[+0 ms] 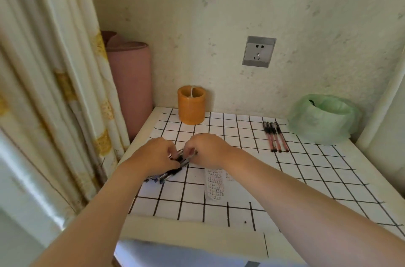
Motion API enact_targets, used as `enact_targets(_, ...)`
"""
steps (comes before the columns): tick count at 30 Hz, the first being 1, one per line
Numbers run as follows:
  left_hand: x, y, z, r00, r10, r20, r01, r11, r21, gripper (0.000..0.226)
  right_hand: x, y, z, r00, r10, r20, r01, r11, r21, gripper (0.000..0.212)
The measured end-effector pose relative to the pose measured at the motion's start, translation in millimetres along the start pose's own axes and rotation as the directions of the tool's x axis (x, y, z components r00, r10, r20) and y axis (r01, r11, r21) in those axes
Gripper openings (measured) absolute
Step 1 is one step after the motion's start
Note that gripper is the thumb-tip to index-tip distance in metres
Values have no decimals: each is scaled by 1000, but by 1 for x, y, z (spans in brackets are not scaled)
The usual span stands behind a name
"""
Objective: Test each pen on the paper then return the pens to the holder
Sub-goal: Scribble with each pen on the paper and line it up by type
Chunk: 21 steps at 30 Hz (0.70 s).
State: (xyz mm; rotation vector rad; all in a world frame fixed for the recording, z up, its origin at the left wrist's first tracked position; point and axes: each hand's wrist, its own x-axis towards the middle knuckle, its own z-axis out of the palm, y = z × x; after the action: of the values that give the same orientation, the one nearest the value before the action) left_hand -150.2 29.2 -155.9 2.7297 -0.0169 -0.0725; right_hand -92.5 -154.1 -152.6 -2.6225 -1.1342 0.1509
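A bundle of several dark pens (166, 176) lies at the table's left side on a sheet of grid-lined paper (285, 181). My left hand (156, 156) and my right hand (207, 149) meet over the bundle's far end, and their curled fingers pinch the pens there. A clear plastic pen holder (215, 185) with printed marks lies on its side on the paper just under my right wrist. Several red pens (275, 136) lie side by side on the paper at the back right, apart from both hands.
An orange candle (191, 104) stands at the back of the table against the wall. A green plastic bag (323, 119) sits in the back right corner. A pink roll (131, 85) and a curtain (54, 91) stand left of the table. A wall socket (259, 51) is above.
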Motion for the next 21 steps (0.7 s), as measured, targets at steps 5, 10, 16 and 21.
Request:
enact_targets(5,-10,-10,6,996,33,85,-31,999,-22,35,5,-11,11,994,-106,-13,103,982,-158,16)
enact_targets(10,-11,-14,7,995,64,77,-59,996,-64,36,3,-16,14,981,-191,-23,183,962,-204,17)
enact_targets(16,-12,-22,5,990,87,114,-70,987,-145,30,6,-17,22,956,-293,-10,265,879,-396,29)
enact_targets(21,-14,-27,3,992,98,77,-85,983,-165,32,6,-18,12,923,-363,-129,286,870,-403,24)
